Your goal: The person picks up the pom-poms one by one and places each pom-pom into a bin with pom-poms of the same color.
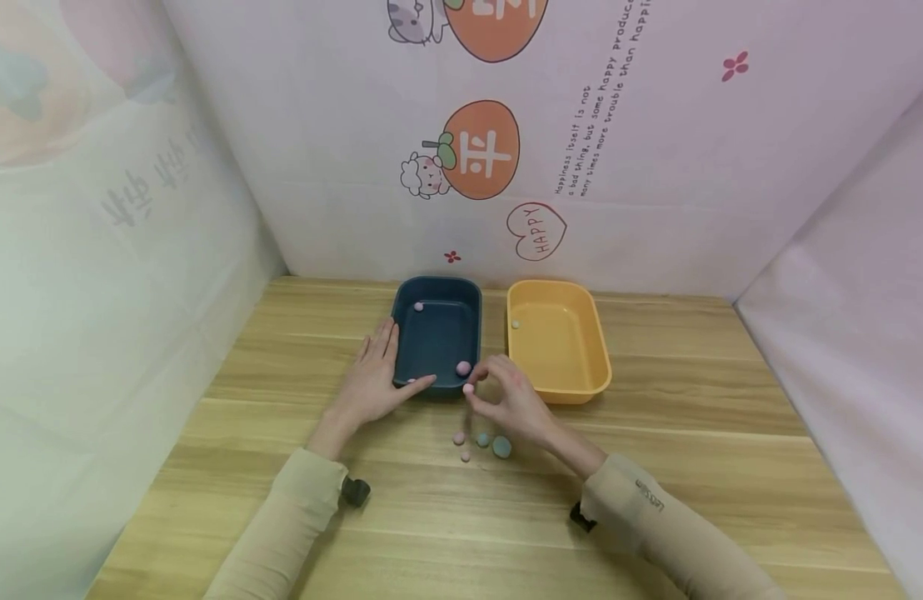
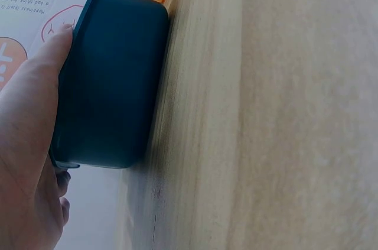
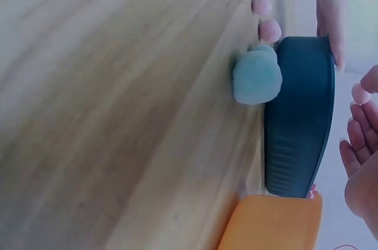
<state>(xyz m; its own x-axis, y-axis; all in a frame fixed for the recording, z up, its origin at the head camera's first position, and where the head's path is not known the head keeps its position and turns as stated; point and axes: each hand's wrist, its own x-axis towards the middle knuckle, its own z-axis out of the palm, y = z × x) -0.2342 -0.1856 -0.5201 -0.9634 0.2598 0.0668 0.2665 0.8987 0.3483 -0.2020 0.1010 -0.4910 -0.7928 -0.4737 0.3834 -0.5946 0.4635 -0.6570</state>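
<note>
The wooden table point(image 1: 694, 417) is running back to a printed cloth wall point(image 1: 341, 167), and near that far edge 2 trays are sitting side by side, a narrow strip of wood showing between them. Wood is stretching left of the dark blue tray point(image 1: 439, 337), right of the yellow tray point(image 1: 559, 346) and toward the person. The left hand point(image 1: 370, 379) is spreading around the blue tray's near-left corner, straight fingers touching the left rim and the thumb reaching along the near rim. The right hand point(image 1: 516, 404) is pinching a pink ball point(image 1: 469, 389) between thumb and forefinger, holding it by the blue tray's near-right corner (the right wrist view is showing it higher than the rim).

That ball is looking small, round, pale and matte.

In all, 6 pink balls are showing: 1 in the pinch, 2 lying on the table point(image 1: 459, 437) and 3 resting in the blue tray, 1 of them bigger and 1 mostly hiding behind the near wall. Also, 2 blue-green balls point(image 1: 502, 447) are lying nearby, 1 larger, and 1 tiny pale ball point(image 1: 516, 324) is resting at the yellow tray's left side.
</note>
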